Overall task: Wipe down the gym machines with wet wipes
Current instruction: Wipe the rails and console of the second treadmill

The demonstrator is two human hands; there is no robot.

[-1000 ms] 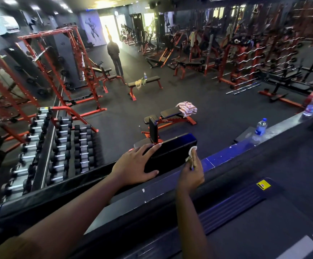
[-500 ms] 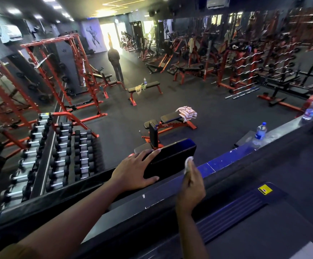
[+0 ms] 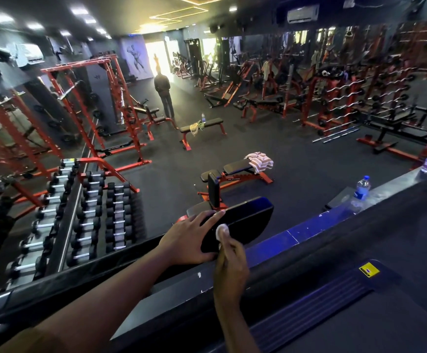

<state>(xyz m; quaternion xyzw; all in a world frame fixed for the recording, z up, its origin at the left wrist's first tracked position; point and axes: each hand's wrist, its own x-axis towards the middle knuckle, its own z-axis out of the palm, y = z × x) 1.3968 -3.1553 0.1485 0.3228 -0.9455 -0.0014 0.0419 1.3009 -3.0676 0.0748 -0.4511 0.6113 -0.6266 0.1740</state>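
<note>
A black padded console panel (image 3: 248, 220) stands on the front rail of the machine, just ahead of me. My left hand (image 3: 189, 238) grips its left end, fingers over the top edge and thumb underneath. My right hand (image 3: 230, 261) holds a small white wet wipe (image 3: 220, 231) and presses it against the face of the panel, close to my left fingers. Most of the wipe is hidden under my fingers.
A grey ledge (image 3: 296, 235) runs right with a water bottle (image 3: 361, 191) on it. The treadmill deck (image 3: 360, 314) lies lower right. Below stand a dumbbell rack (image 3: 87, 220), red benches (image 3: 235, 171), one with a towel (image 3: 259, 160), and a person (image 3: 164, 95) far off.
My right hand has slid the wipe leftward along the panel, from its right end to beside my left hand. My left hand has kept its grip on the panel.
</note>
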